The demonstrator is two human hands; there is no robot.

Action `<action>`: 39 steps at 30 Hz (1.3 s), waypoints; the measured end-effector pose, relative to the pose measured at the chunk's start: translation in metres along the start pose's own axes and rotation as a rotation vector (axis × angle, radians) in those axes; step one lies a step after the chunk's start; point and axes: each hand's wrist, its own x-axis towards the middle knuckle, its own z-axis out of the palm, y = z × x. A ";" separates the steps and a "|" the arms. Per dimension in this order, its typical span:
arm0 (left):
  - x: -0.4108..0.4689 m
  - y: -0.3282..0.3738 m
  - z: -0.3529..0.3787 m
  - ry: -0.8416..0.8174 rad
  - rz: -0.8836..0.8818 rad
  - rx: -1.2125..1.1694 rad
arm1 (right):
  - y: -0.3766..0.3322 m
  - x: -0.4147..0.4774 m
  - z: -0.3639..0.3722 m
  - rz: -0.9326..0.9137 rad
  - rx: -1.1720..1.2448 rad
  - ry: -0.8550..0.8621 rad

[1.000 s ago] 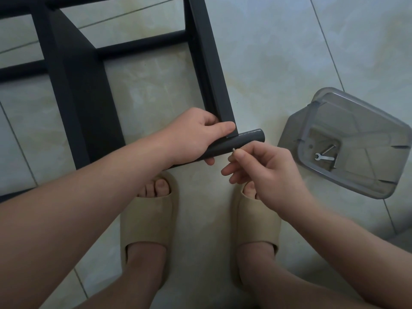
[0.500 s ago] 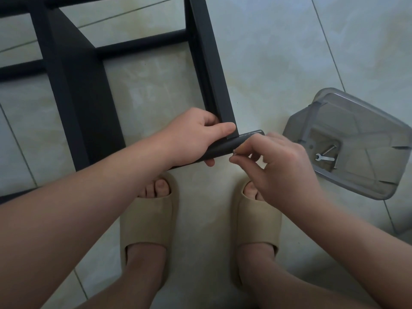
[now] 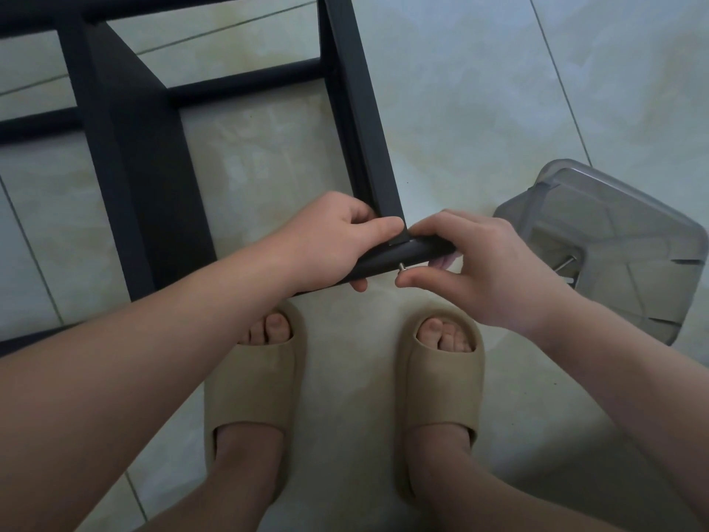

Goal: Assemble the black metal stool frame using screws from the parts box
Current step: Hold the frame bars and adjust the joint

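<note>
The left hand (image 3: 337, 240) grips a black round metal bar (image 3: 383, 263) at the corner of the black metal stool frame (image 3: 356, 109). The right hand (image 3: 487, 270) pinches a small silver screw (image 3: 401, 266) against the bar, thumb on its head. A grey see-through plastic parts box (image 3: 614, 209) sits on the floor, near the right hand.

The stool frame (image 3: 145, 186) is matte black all over, plain and even. The round bar (image 3: 387, 259) at the frame's near corner is the same black, with a dull grey sheen along its top. The screw (image 3: 401, 266) standing out of it is bright silver. Right of the frame, the parts box (image 3: 614, 178) is a smoky, translucent grey, and a small silvery metal piece (image 3: 567, 263) shows through it. Under and around the frame, the floor tiles (image 3: 479, 109) are pale green-white clouded with cream marbling, crossed by thin dark grout lines (image 3: 562, 78). Nearer than the frame, the two slippers (image 3: 249, 382) are plain sandy beige.
</note>
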 end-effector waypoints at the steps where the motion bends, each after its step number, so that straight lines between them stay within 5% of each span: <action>1: 0.000 0.000 0.000 0.001 0.002 0.006 | 0.001 0.000 0.001 0.000 0.015 0.013; 31: 0.002 -0.003 0.001 -0.004 0.030 0.017 | 0.005 -0.011 0.017 0.026 0.114 0.154; 39: 0.004 -0.004 0.002 0.015 0.036 0.003 | 0.006 -0.022 0.038 -0.225 -0.122 0.366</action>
